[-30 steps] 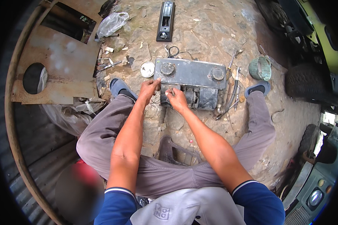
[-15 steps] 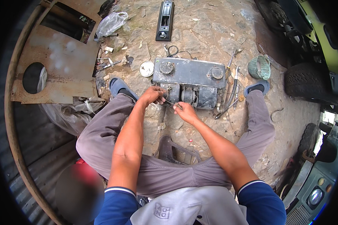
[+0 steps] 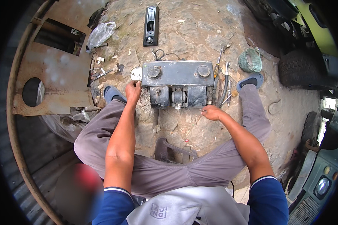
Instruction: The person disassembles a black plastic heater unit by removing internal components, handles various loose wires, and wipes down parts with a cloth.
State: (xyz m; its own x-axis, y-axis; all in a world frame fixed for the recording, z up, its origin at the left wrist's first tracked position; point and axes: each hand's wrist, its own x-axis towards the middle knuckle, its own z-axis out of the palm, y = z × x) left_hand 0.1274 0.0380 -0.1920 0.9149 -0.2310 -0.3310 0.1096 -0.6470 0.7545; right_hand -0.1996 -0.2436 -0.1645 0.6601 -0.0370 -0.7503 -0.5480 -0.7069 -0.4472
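A black blower unit [image 3: 178, 75] lies on the stone ground between my feet, with two round knobs on its flat top part and a motor between two drum housings on the near side. At its left edge, my left hand [image 3: 133, 92] is closed, fingertips at the rim of a small round white tin [image 3: 136, 72]; anything pinched in them is too small to make out. My right hand [image 3: 213, 112] is closed just off the unit's near right corner. A thin, short metal piece pokes out from its fingertips, its kind unclear.
Right of the unit lie a yellow-handled screwdriver [image 3: 216, 70] and a black hose [image 3: 224, 92]. Beyond stand a green basket [image 3: 249, 60] and a tyre [image 3: 300, 69]. A long black vent panel [image 3: 151, 26] lies ahead; a rusty metal sheet [image 3: 58, 71] is at left.
My hands, together at the unit's near side before, have moved apart. The left went to the white tin, the right toward the near right corner. The view has shifted slightly.
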